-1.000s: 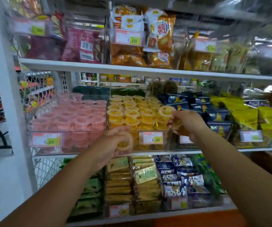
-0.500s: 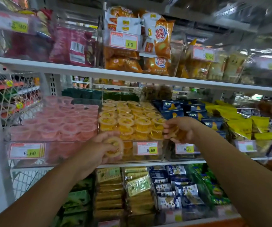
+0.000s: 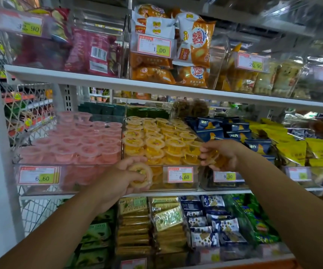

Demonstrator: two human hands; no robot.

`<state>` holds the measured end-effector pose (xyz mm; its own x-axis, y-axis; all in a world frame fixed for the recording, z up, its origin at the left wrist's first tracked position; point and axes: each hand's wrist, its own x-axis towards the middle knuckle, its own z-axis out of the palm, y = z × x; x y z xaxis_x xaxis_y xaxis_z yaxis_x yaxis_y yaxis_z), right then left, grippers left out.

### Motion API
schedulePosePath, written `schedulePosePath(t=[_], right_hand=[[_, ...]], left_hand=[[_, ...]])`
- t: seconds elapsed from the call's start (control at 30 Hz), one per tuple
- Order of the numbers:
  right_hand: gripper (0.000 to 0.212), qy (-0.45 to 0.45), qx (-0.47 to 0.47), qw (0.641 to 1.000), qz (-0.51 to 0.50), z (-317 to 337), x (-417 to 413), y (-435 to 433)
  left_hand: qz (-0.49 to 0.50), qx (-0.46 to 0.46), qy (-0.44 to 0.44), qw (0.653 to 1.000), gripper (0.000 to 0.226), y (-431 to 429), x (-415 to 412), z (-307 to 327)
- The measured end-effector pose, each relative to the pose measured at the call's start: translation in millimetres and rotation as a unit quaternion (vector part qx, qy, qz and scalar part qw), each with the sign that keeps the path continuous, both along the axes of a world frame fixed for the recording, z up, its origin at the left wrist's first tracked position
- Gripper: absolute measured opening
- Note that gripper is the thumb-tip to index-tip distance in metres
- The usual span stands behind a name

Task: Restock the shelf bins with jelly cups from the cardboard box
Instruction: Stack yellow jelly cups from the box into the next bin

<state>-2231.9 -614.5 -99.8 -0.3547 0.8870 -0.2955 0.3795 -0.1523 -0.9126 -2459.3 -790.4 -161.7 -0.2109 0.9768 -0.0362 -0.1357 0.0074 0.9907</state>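
**Yellow jelly cups held at the middle bin, one hand waiting, one placing.**
The left hand curls round a cup, lid outward, just before the bin wall, likely waiting its turn. The right hand pinches at least one more cup over the bin's front right corner, seemingly the free spot. Left of both grips sits the pink bin. The box is out of view.

two bare arms

the left forearm is bare along all its visible length; the right forearm is bare too; the left hand and the right hand are uncovered, with slim fingers
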Motion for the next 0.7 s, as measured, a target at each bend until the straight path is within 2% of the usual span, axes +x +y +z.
schedulePosePath(t=[0.23, 0.43, 0.5, 0.6, 0.7], right_hand=[[0.035, -0.016, 0.032, 0.999, -0.03, 0.5, 2.5, -13.2], [0.005, 0.123, 0.021, 0.992, -0.009, -3.2, 13.7, -34.2], [0.01, 0.145, 0.043, 0.989, 0.007, 1.2, 10.7, -37.2], [0.004, 0.129, 0.094, 0.986, 0.041, 16.9, 0.9, -35.8], [0.008, 0.081, 0.173, 0.981, 0.038, 30.1, -17.9, -30.4]], left_hand=[[0.002, -0.001, 0.011, 1.0, 0.039, -4.5, 0.4, 0.6], [-0.017, 0.011, 0.046, 0.999, 0.034, -14.6, -2.8, 13.7], [-0.013, 0.022, 0.053, 0.998, 0.03, -19.0, -6.9, 22.7], [0.008, 0.054, 0.08, 0.995, 0.026, -24.9, -18.8, 37.8], [0.055, 0.07, 0.171, 0.981, 0.027, -22.7, -36.8, 52.3]])
